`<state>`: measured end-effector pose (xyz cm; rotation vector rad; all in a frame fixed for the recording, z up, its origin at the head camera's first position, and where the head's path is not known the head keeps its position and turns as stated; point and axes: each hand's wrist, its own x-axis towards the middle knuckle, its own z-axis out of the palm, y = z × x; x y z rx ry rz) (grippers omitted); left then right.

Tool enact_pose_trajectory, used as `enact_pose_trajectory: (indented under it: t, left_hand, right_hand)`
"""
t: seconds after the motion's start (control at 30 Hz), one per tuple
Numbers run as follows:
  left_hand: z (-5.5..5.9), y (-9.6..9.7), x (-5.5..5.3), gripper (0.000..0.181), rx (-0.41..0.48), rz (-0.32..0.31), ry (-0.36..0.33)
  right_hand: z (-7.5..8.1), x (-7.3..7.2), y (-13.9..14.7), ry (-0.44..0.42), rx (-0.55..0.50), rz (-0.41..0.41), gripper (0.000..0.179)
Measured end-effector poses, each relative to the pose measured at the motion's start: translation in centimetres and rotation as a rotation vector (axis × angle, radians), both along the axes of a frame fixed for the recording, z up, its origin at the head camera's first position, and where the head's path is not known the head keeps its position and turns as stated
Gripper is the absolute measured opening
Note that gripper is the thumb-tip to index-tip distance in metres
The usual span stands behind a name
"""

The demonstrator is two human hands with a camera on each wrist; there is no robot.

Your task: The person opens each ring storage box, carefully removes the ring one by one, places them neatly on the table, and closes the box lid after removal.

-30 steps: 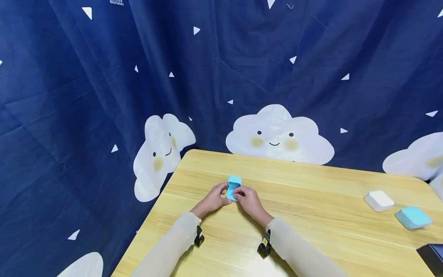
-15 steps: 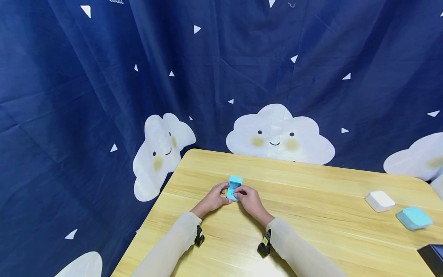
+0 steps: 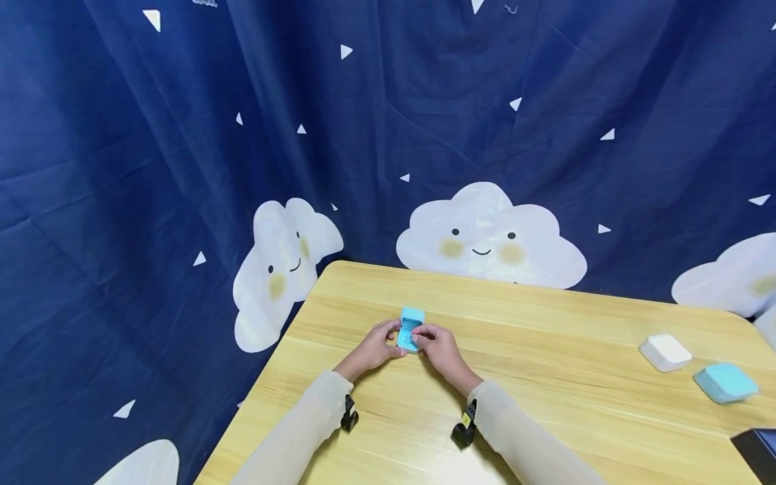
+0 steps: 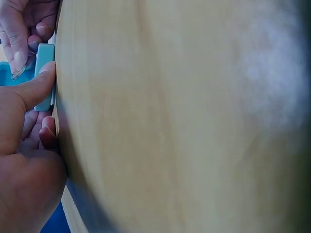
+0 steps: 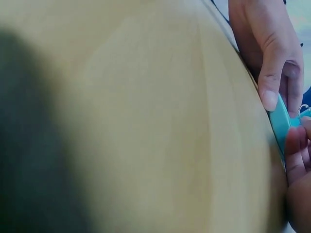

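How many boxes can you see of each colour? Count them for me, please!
Light blue: 2 (the open box and the blue box over on the right)
White: 1 (the white box)
Dark: 1 (the dark box, cut off by the picture's edge)
Total: 4

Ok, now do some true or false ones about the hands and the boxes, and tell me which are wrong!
1. The left hand holds a small blue box. True.
2. That box is shut. False: its lid stands up, open.
3. The right hand pinches a tiny shiny thing. True.
4. A white box and another blue box are on the wooden table. True.
5. Those two are stacked up. False: they sit next to each other, both on the table.
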<state>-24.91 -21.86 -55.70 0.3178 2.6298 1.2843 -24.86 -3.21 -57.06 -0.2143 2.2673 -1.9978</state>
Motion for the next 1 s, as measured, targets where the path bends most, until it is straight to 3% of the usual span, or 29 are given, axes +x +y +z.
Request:
enact_pose_trajectory:
  t: [0.33, 0.73, 1.0]
  left_hand:
    - [-0.4, 0.1, 0.2, 0.066, 0.003, 0.004, 0.005]
    - [-0.2, -0.1, 0.0, 0.067, 0.002, 0.014, -0.011]
    - [-0.2, 0.0, -0.3, 0.069, -0.004, 0.014, -0.003]
  right_hand:
    - [-0.4, 0.2, 0.3, -0.045, -0.038, 0.027, 0.012]
    - [0.9, 1.1, 0.4, -0.116, -0.085, 0.02, 0.011]
    - [1.0, 1.8, 0.4, -0.126, -0.06, 0.032, 0.012]
